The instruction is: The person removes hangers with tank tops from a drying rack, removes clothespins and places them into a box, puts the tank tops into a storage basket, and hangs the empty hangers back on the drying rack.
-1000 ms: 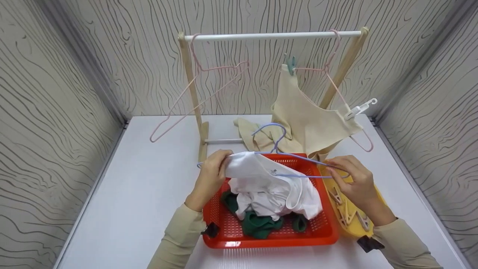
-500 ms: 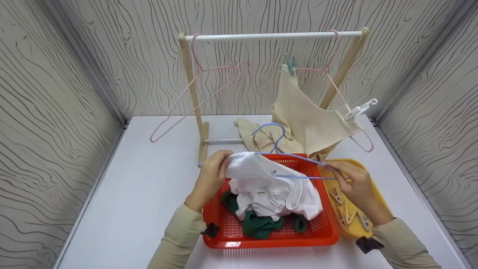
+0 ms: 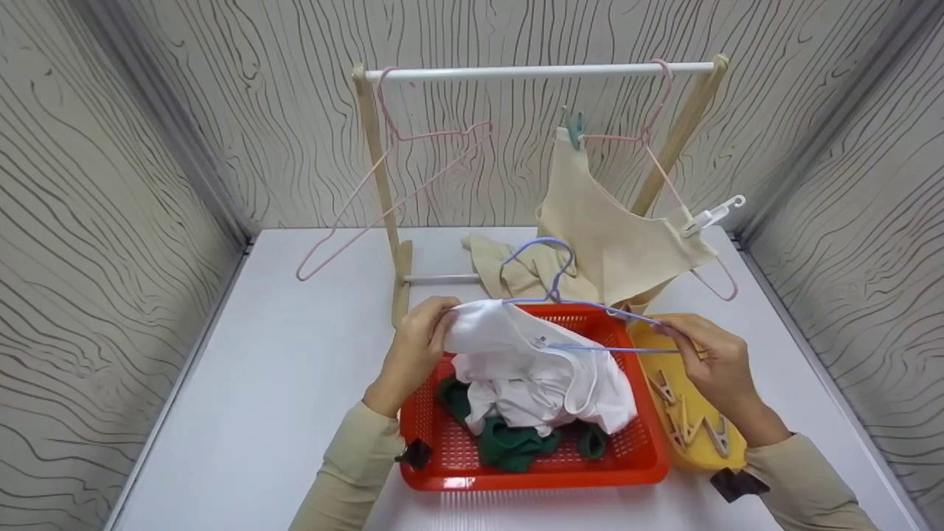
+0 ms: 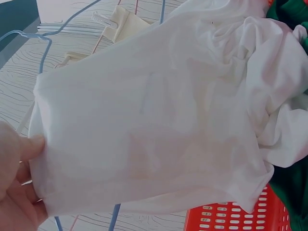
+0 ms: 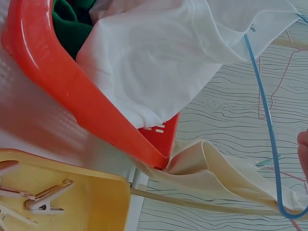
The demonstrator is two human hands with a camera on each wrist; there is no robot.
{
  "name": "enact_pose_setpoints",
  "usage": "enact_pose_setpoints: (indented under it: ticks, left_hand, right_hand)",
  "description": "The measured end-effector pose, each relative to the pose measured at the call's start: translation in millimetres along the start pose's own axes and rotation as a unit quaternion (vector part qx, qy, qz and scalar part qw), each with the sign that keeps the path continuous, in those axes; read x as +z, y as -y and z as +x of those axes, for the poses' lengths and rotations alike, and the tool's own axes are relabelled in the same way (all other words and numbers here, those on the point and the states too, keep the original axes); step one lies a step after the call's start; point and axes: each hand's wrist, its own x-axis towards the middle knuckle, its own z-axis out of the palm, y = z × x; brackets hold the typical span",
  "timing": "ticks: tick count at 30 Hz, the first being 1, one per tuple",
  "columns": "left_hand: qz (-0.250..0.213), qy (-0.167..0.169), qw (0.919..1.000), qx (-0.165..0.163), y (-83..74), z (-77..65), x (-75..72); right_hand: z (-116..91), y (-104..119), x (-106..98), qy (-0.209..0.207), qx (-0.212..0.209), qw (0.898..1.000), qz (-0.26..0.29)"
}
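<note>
My left hand [image 3: 417, 350] pinches one shoulder of a white shirt [image 3: 516, 394], thumb on top, as the left wrist view shows. One side of a blue hanger [image 3: 627, 349] runs inside that shoulder. Its hook [image 3: 570, 254] points up, and its other side lies bare outside the neckline. My right hand [image 3: 715, 361] grips the hanger near its right end. Below the neckline, the shirt bunches down into a red basket [image 3: 553, 483], over a dark green garment [image 3: 509, 446].
Behind stands a rack with a white rod [image 3: 538, 71]. A bare pink hanger [image 3: 346, 236] hangs left; at right, a beige garment [image 3: 590, 214] is held by a teal clothespin [image 3: 574, 129] and a white clip [image 3: 712, 216]. A yellow tray [image 3: 708, 461] holds several clothespins [image 3: 717, 436].
My right hand has moved slightly right with the blue hanger, whose hook has shifted right. The hanger tip that stuck out left of my left hand no longer shows. My left hand stays in place.
</note>
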Motion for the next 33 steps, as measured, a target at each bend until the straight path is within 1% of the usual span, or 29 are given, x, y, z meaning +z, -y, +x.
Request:
enact_pose_setpoints:
  ticks: [5, 13, 16, 18, 23, 27, 33]
  left_hand:
    - [0.001, -0.003, 1.0, 0.0, -0.4, 0.5, -0.7]
    - [-0.002, -0.013, 0.9999, 0.002, 2.7, 2.2, -1.2]
    - [-0.004, -0.013, 0.9999, -0.003, 4.1, 2.2, -1.4]
    - [-0.004, -0.011, 0.9999, -0.007, 4.1, 2.2, -1.9]
    - [0.001, -0.011, 0.9999, -0.012, 5.9, 2.1, -1.8]
    - [0.002, -0.009, 0.9998, -0.016, 6.0, 2.5, -2.3]
    - [0.009, -0.008, 0.9995, -0.029, 7.1, 1.9, -3.7]
  right_hand:
    - [-1.3, -0.7, -5.4, -0.002, 0.005, 1.0, -0.003]
    - [-4.6, -3.7, -16.8, -0.018, -0.016, 1.0, -0.001]
    - [-6.1, -4.7, -21.4, -0.024, -0.019, 1.0, 0.002]
    - [-7.1, -5.0, -24.1, -0.029, -0.019, 0.999, -0.006]
    - [-9.2, -3.4, -30.5, -0.031, -0.004, 0.999, -0.029]
    - [-10.4, -2.3, -34.9, -0.034, 0.003, 0.999, -0.03]
    - [-11.6, -4.3, -38.6, -0.043, -0.014, 0.999, -0.028]
